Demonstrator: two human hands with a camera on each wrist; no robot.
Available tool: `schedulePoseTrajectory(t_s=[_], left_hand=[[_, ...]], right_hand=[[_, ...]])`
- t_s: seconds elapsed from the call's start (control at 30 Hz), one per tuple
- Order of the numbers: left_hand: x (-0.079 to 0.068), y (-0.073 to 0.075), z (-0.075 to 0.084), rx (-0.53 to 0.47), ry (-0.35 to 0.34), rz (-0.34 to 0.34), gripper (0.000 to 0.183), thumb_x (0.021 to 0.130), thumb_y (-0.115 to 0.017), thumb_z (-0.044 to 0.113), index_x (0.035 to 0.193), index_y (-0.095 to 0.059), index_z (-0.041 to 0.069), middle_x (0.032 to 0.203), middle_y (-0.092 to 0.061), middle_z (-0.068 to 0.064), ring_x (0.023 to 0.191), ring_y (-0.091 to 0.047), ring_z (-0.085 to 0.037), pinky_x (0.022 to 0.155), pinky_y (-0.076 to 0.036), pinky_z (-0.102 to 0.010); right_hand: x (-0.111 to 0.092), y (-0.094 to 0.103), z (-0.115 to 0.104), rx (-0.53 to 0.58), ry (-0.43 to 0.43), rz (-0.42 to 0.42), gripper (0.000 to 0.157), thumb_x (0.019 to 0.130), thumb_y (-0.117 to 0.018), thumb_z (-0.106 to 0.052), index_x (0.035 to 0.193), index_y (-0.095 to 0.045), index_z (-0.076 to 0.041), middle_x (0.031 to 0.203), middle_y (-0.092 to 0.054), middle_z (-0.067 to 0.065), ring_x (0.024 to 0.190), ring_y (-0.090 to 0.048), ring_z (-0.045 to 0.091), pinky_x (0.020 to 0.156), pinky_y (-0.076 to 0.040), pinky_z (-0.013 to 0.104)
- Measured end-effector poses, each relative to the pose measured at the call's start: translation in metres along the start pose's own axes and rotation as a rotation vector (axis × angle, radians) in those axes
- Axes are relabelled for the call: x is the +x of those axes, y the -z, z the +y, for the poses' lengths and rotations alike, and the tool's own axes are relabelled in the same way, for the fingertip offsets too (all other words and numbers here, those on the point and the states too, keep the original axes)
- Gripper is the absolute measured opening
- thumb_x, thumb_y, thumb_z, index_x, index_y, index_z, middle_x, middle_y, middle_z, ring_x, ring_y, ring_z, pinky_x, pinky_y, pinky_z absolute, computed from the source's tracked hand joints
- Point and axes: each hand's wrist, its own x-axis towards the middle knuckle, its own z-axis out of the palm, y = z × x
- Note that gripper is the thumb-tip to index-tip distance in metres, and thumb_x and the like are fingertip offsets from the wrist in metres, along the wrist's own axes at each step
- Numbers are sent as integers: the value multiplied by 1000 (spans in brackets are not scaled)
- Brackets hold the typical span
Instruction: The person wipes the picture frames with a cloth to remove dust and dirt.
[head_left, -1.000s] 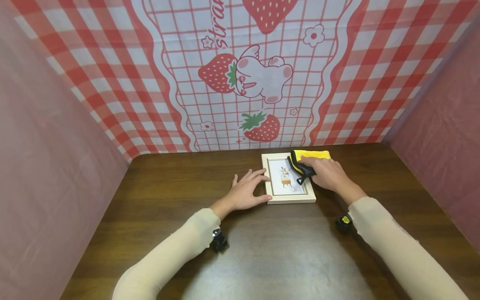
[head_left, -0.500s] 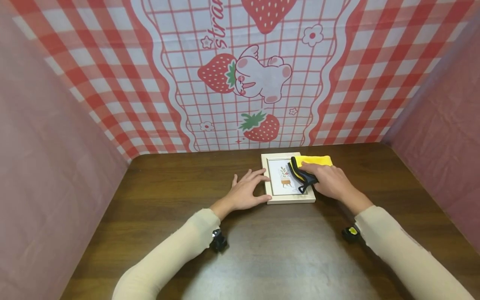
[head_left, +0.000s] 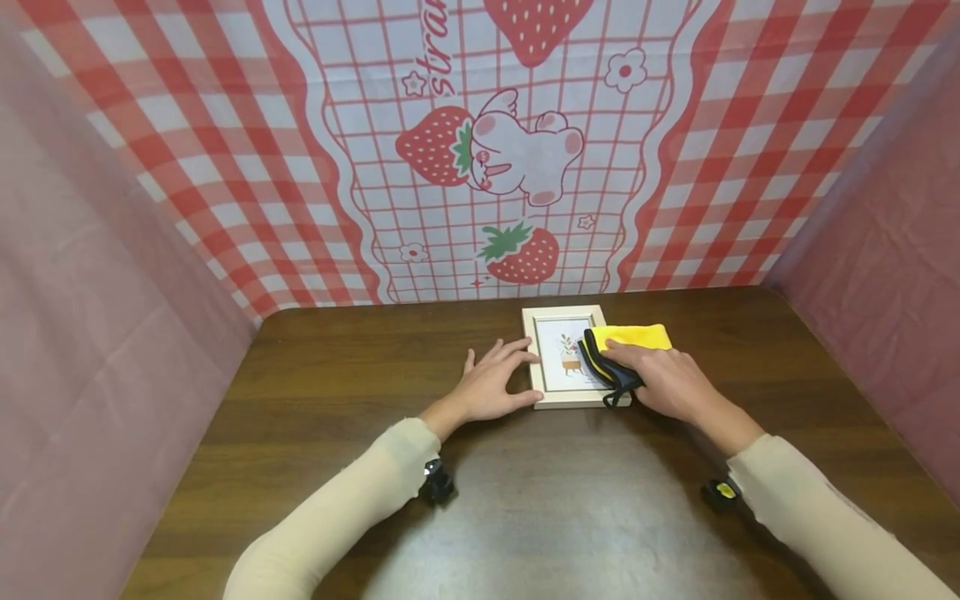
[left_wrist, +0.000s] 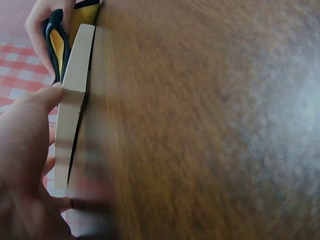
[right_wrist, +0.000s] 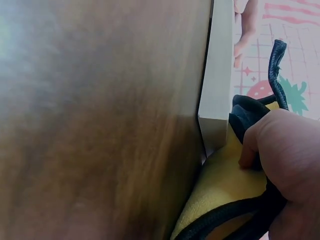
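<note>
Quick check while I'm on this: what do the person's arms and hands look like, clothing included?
The left hand and right hand are ungloved. The left sleeve and right sleeve are pale cream, ending unevenly near the wrists. Beside them sit a left black device and a right black device with a yellow patch.

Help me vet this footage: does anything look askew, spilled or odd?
The red-checked fabric backdrop looks odd: its red lettering and white cartoon animal are turned sideways. The cream rectangular picture frame lies flat on the brown wooden table; no spill shows.
</note>
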Motion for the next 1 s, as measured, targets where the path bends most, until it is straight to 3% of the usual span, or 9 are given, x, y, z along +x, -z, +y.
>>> schedulePoseTrajectory(t_s=[0.2, 0.47, 0.8, 1.0], left_hand=[[-3, 4, 6, 16, 7, -7, 62, 102, -76, 56, 156, -61, 31, 188, -32, 9, 177, -22, -45, 134, -4, -88], [-6, 7, 10, 4, -6, -6, 61, 104, -74, 55, 157, -60, 31, 188, -32, 7, 177, -22, -46, 133, -4, -89], [-11, 14, 19, 17, -2, -24, 61, 105, -73, 53, 159, -59, 27, 188, -32, 4, 176, -22, -48, 133, -4, -89], [-11, 12, 15, 2, -7, -20, 61, 104, -73, 55, 158, -60, 28, 188, -32, 5, 176, -23, -48, 133, -5, -90]], right_hand=[[-11, 1, -3, 14, 14, 10, 71, 85, -85, 8, 153, -70, -9, 156, -71, 20, 91, -70, 29, 73, -66, 52], [-21, 2, -9, 19, 20, 13, 74, 84, -87, 7, 154, -70, -10, 156, -71, 20, 102, -76, 32, 84, -69, 59], [-26, 3, -10, 21, 36, 24, 75, 83, -88, 7, 153, -70, -9, 155, -71, 21, 102, -77, 32, 81, -69, 57], [-23, 2, -10, 19, 35, 18, 74, 83, -89, 6, 153, -70, -9, 155, -72, 21, 106, -78, 35, 84, -70, 59]])
